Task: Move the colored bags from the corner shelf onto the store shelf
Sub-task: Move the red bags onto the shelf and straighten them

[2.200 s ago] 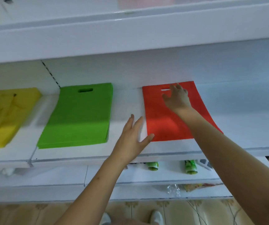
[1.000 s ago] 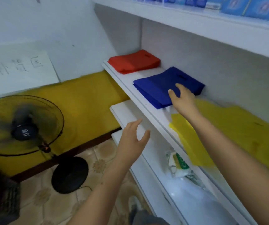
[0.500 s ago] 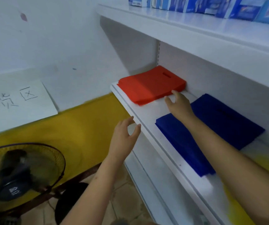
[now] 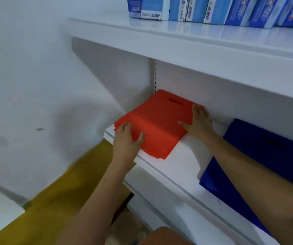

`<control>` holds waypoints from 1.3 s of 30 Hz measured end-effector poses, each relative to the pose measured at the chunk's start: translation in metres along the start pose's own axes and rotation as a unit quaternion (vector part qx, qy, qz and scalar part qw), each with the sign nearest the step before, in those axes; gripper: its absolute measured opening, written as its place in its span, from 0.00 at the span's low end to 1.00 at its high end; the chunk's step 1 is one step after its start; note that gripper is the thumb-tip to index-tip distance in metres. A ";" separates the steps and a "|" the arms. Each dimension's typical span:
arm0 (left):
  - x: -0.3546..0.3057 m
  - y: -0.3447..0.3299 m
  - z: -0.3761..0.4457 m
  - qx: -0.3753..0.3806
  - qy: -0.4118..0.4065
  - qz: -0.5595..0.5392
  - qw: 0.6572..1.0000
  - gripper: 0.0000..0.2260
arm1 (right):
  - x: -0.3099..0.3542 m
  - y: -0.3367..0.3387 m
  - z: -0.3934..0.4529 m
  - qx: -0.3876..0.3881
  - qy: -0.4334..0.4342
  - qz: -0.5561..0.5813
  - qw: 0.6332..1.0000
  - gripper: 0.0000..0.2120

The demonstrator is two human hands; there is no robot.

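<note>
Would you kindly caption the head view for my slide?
Both hands, left and right, flank the red bag stack on the white shelf.

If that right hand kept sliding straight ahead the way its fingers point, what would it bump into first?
Probably the shelf's white back panel: the right hand lies along the red bags, fingertips apparently nearly there already.
</note>
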State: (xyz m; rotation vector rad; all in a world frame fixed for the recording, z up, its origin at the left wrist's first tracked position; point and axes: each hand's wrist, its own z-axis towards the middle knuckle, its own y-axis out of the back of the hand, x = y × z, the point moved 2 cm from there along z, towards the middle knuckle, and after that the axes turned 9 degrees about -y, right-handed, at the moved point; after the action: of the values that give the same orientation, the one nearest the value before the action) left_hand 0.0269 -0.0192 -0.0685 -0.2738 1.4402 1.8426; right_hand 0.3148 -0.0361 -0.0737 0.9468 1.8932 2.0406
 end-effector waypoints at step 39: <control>-0.416 -0.089 -0.336 0.280 -0.377 -0.367 0.803 0.16 | -0.369 0.199 -0.555 -0.440 -0.376 0.253 0.775 0.14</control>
State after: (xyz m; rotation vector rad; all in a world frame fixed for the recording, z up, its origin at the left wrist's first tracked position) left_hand 0.2774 -0.4950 -0.0028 0.1849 1.0069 0.6860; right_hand 0.3375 -0.7258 0.0140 1.6743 0.1959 1.9308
